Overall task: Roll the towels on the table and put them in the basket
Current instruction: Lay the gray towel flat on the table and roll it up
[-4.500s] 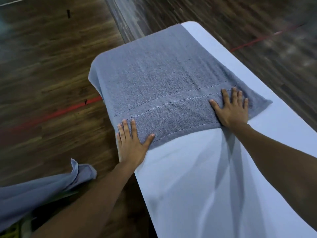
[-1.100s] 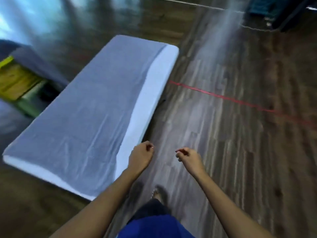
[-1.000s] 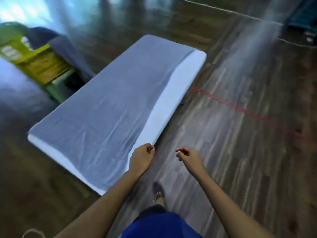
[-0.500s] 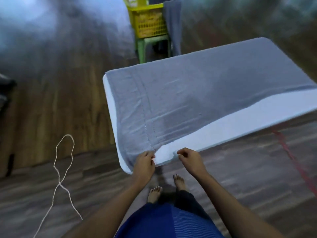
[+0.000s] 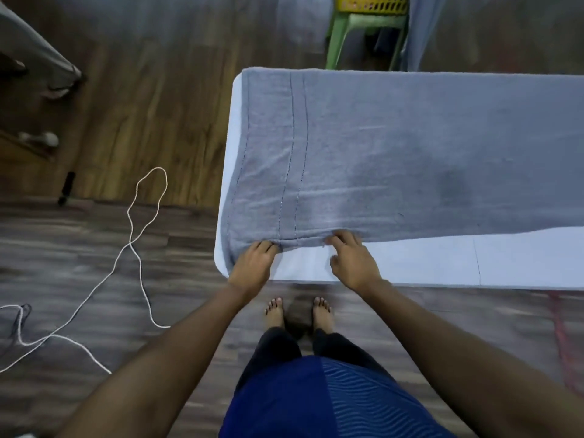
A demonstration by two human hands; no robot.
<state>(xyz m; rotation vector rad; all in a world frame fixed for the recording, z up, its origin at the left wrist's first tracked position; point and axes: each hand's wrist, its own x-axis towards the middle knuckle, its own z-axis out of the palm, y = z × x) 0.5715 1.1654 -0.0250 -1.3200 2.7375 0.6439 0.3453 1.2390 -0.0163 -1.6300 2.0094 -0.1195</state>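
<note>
The grey towel (image 5: 395,159) lies flat on the bench (image 5: 410,263), its long axis running rightward from both hands. The left hand (image 5: 252,263) clamps curled fingers on its near edge by the left corner. The right hand (image 5: 350,260) touches that edge just beside; I cannot tell its grip.

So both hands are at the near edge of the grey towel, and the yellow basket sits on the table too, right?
Not quite. The basket sits on a green stool beyond the table, not on it; the head view shows that. The left hand and right hand are at the near edge of the towel.
</note>
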